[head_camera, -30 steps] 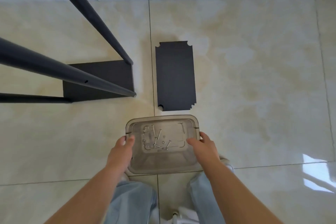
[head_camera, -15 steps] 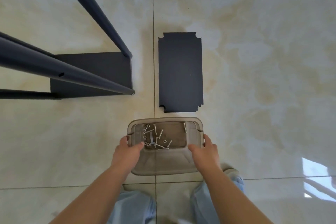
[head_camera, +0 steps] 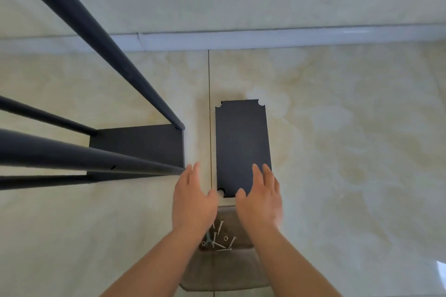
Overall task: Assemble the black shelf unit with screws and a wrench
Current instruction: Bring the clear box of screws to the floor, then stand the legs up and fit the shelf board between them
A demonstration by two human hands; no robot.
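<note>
While I look down, the floor (head_camera: 337,152) fills most of the view, with the frame (head_camera: 135,149) standing at left, its poles running up past the camera. Just right of it the panel (head_camera: 241,147) lies flat on the floor. Nearer me sits the tray (head_camera: 226,270), screws (head_camera: 220,224) and a small wrench (head_camera: 208,239) loose inside. My left hand (head_camera: 193,200) and right hand (head_camera: 261,200) hover spread, fingers straight, holding nothing, over the panel's near edge and above the tray.
</note>
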